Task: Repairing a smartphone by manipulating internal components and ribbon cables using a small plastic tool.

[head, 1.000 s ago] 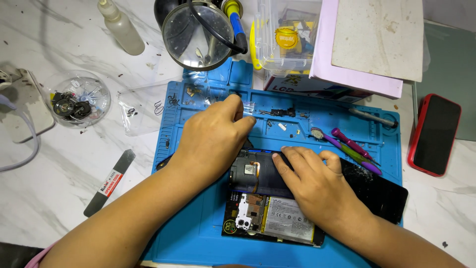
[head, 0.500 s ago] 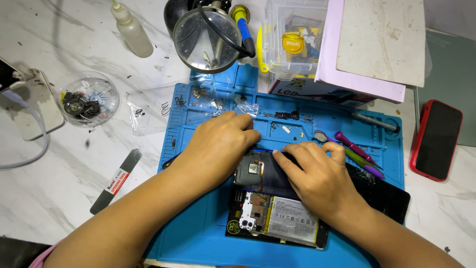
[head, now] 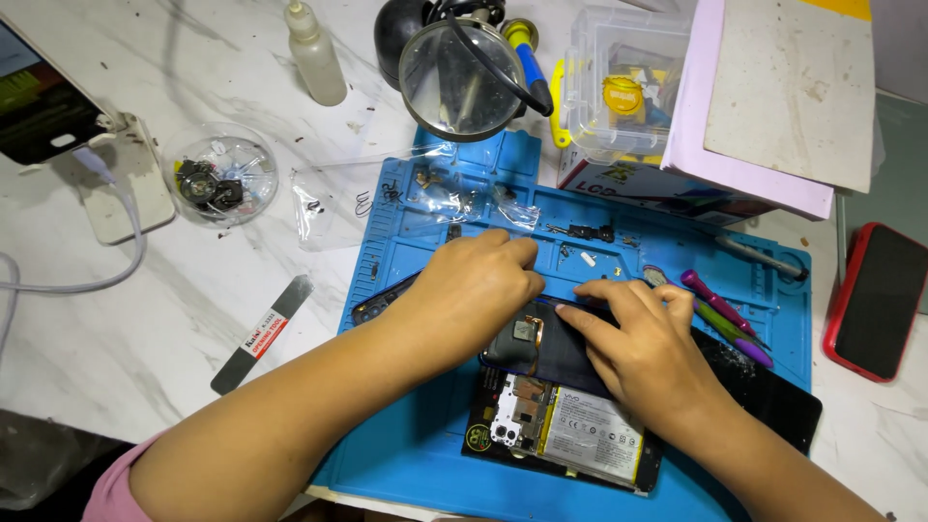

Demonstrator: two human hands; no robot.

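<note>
My left hand (head: 474, 285) curls over the upper left end of a dark grey phone back cover (head: 541, 353), and its fingertips reach the cover's top edge. Fingers of my right hand (head: 643, 348) are spread flat on the cover's right part. The cover lies tilted over an opened phone (head: 570, 430), whose circuit board and white-labelled battery show below it. Both rest on a blue repair mat (head: 406, 454).
A magnifier lamp (head: 464, 68), dropper bottle (head: 314, 53), clear parts box (head: 623, 87) and pink-white box (head: 773, 106) stand at the back. A dish of screws (head: 220, 179), plastic bag (head: 333, 203) and metal pry tool (head: 261, 333) lie left. Purple screwdrivers (head: 725, 309) and red phone (head: 880, 300) lie right.
The view has drifted, so everything sits further right in the picture. Both hands stay on the back cover; my right fingers have crept up along its top edge.
</note>
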